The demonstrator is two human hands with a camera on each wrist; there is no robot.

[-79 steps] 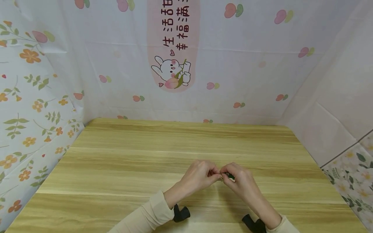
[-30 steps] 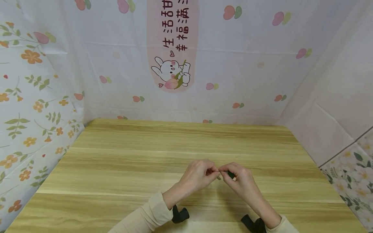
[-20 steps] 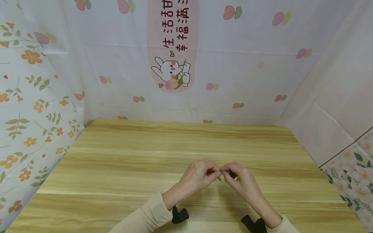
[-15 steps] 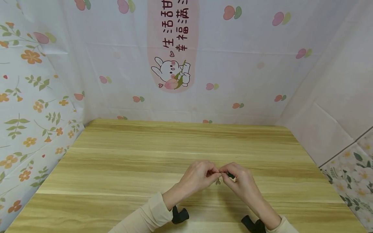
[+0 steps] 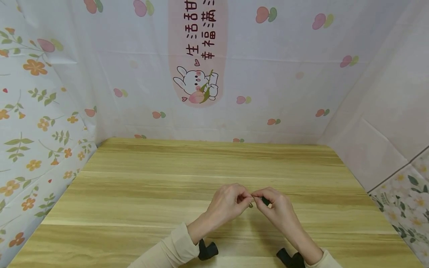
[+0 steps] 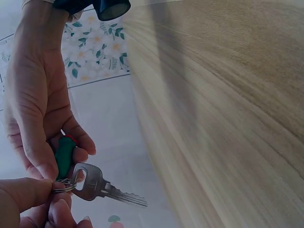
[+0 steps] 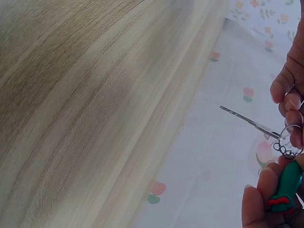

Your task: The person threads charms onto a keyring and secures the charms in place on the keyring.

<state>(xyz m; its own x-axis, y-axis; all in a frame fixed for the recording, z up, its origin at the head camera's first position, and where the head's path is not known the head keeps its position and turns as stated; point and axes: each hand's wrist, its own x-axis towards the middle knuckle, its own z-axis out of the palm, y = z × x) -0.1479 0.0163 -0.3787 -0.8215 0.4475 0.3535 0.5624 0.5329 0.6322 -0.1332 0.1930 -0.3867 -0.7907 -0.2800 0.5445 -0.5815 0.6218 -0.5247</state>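
Note:
My left hand (image 5: 229,201) and my right hand (image 5: 276,204) meet fingertip to fingertip above the table. In the left wrist view, a metal key (image 6: 90,183) hangs on a split key ring (image 6: 65,189) that the left thumb and fingers pinch. A green charm with a red end (image 7: 287,185) lies against the right hand's fingers, joined to the ring by a short chain (image 7: 285,151). The right fingertips grip the chain end beside the ring. From the head, the fingers mostly hide the key and the ring.
A wood-grain table (image 5: 161,186) lies under both hands. Black wrist-worn mounts (image 5: 207,250) sit below the wrists. Patterned white cloth (image 5: 134,74) hangs behind the table and along both sides.
Both hands stay nearly in place, with small shifts of the fingertips. The key dangled lower below the fingers half a second ago; less of it shows now from the head.

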